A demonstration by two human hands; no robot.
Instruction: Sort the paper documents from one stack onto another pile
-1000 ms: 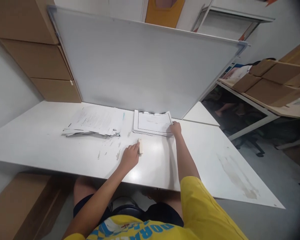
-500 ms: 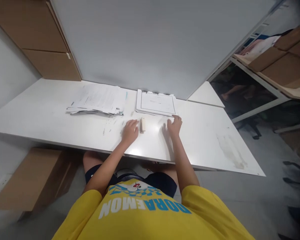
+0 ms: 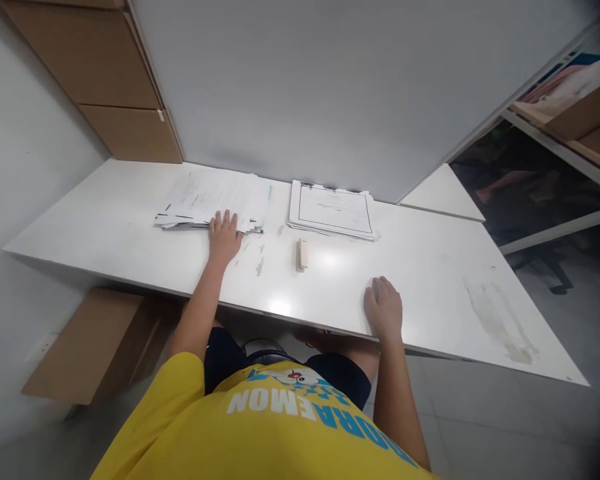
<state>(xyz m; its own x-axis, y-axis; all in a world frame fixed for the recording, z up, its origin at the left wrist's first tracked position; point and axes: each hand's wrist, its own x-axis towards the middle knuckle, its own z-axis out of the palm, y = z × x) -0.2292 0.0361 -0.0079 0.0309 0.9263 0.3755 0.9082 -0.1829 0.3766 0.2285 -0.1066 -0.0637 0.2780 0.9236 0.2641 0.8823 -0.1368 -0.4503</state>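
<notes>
My left hand [image 3: 224, 237] lies with its fingers spread over the front edge of a loose stack of printed papers [image 3: 215, 193]. It is open and rests on the top sheet. My right hand [image 3: 384, 309] is on the table near its front edge, fingers loosely bent and a little apart, with no object visible in it. Between the hands a small beige stapler [image 3: 303, 255] stands on the table, touched by neither. Behind the stapler sits a second, neater pile of sheets [image 3: 335, 210], the top one bearing a black printed frame.
The white table [image 3: 430, 267] has grey smudges at its right end. A grey panel [image 3: 300, 87] rises along its back. Cardboard boxes [image 3: 125, 133] stand at the back left, and another box [image 3: 87, 340] is below the table. A shelf with boxes is at the far right.
My left hand has left the stapler's side and moved left onto the loose paper stack. My right hand has drawn back from the framed sheets toward the table's front edge.
</notes>
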